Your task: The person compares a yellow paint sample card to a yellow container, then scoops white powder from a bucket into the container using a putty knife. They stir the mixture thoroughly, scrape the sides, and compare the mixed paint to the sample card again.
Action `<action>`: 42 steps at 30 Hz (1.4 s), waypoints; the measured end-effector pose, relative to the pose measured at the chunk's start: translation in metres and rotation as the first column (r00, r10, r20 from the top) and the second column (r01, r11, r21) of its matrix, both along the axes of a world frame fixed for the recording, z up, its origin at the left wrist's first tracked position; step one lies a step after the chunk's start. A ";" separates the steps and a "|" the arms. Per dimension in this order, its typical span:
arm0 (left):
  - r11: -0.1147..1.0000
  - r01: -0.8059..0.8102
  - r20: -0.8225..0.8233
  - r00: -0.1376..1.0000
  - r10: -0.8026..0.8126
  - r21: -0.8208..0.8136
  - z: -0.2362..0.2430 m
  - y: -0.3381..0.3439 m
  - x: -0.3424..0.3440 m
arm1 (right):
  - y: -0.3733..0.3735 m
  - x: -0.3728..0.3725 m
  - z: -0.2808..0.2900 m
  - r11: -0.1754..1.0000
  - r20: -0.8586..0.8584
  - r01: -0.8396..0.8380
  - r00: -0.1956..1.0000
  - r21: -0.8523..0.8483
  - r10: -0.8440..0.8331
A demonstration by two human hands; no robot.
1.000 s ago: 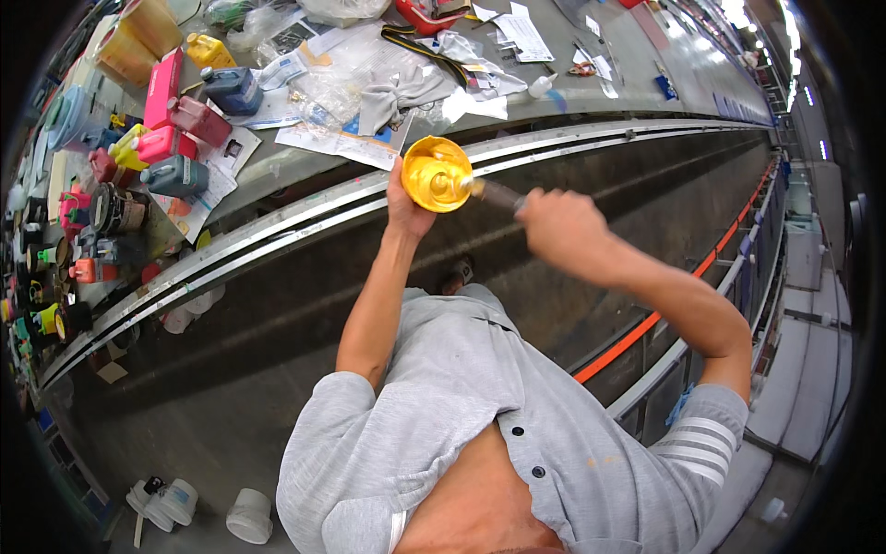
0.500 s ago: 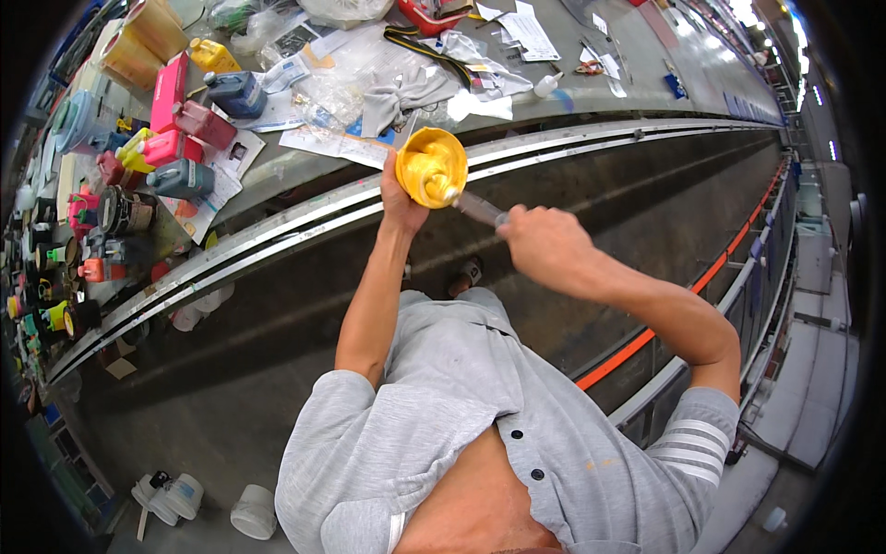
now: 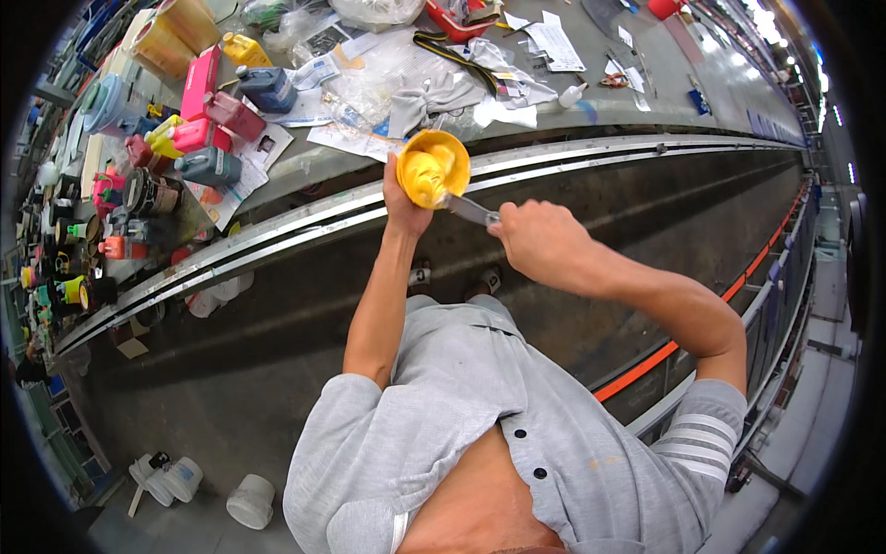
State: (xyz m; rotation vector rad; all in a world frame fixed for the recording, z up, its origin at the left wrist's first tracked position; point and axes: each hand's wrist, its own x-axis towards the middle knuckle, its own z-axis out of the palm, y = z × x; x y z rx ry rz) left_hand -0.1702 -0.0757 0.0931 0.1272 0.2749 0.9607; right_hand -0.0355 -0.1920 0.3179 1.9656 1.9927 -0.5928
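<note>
My left hand (image 3: 405,198) is closed round a yellow tub (image 3: 432,169) of thick, glossy yellow paste, held above the metal rail at the bench's edge. My right hand (image 3: 546,242) is closed on the handle of a flat metal spatula (image 3: 472,210), whose blade dips into the paste at the tub's lower right. Behind the tub on the grey bench (image 3: 694,90) lie printed papers (image 3: 351,140), a grey cloth (image 3: 413,103) and crumpled clear plastic.
Several coloured jugs, including a dark blue one (image 3: 268,90) and a pink one (image 3: 194,136), crowd the bench's left end. A long double rail (image 3: 591,158) runs along the bench. White buckets (image 3: 249,501) stand lower left on the floor. An orange rail (image 3: 637,370) is on the right.
My right hand and the spatula have moved left and down, with the blade now at the tub's lower edge. The bench has shifted slightly right and down in view.
</note>
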 end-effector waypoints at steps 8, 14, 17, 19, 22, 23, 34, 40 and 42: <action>0.997 -0.028 -0.002 1.000 0.028 -0.074 0.005 -0.013 0.000 | 0.013 0.003 0.013 0.997 -0.110 0.068 0.991 -0.039 -0.072; 0.999 -0.047 0.038 0.998 0.048 -0.024 0.003 -0.010 0.006 | 0.002 0.010 0.007 0.991 -0.013 0.130 0.991 -0.036 -0.131; 0.996 0.070 0.022 0.997 -0.069 -0.055 0.017 -0.015 0.001 | 0.018 0.063 -0.009 0.987 -0.209 0.149 0.965 -0.061 -0.159; 0.999 0.036 0.014 0.999 -0.035 -0.032 0.021 -0.013 0.000 | -0.005 0.039 -0.015 0.961 0.002 0.262 0.965 0.086 -0.263; 0.999 -0.004 -0.014 1.000 0.003 -0.038 0.004 -0.016 0.009 | 0.006 0.028 0.003 0.998 -0.114 0.016 0.993 -0.067 -0.023; 0.999 0.030 -0.002 1.000 -0.030 -0.032 0.008 -0.017 0.008 | 0.018 0.050 -0.005 0.993 -0.206 0.023 0.978 -0.112 -0.045; 1.000 0.005 -0.012 1.000 -0.005 -0.019 0.025 -0.011 -0.007 | -0.006 0.028 -0.005 0.993 -0.009 0.119 0.993 -0.006 -0.119; 0.997 0.070 -0.046 0.997 -0.068 0.032 0.023 -0.023 -0.005 | 0.014 0.072 -0.013 0.997 -0.143 -0.078 0.987 -0.028 0.073; 1.000 0.019 -0.027 0.999 -0.019 -0.025 0.016 -0.013 -0.006 | -0.015 0.042 -0.009 0.993 0.026 0.062 0.998 0.100 -0.064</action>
